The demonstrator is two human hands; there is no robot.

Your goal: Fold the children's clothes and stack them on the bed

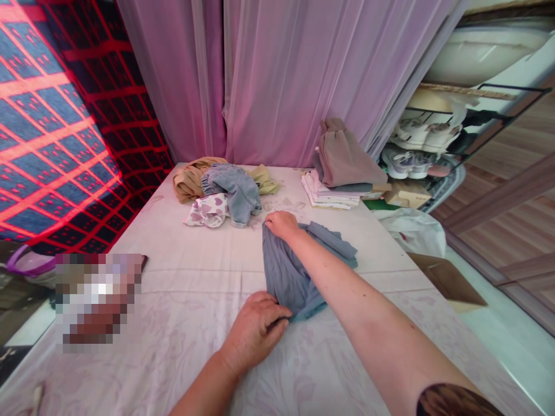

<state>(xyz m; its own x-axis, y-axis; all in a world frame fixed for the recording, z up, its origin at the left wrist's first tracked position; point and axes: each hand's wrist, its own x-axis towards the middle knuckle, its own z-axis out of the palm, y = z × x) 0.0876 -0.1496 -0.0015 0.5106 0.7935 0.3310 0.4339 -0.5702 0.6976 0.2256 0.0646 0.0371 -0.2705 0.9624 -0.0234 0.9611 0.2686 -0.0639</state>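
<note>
A blue-grey garment (288,277) lies bunched on the cloth-covered table, its exact kind unclear. My left hand (258,323) pinches its near left corner between thumb and fingers. At the far left corner, my right hand (281,224) grips the fabric with closed fingers. The garment's left edge runs between both hands. My right forearm crosses over the cloth and hides part of it. Beyond, to the left, lies a loose heap with a denim garment (234,188), a brown garment (189,180), a white cloth with hearts (210,211) and a yellow-green cloth (265,179).
A stack of folded clothes (332,193) stands at the back right, a mauve garment (349,156) on top. Purple curtains (277,75) hang behind the table (186,300). A blurred-out object (102,300) lies at left. Right of the table are a cardboard box (446,280) and a shoe rack (481,118).
</note>
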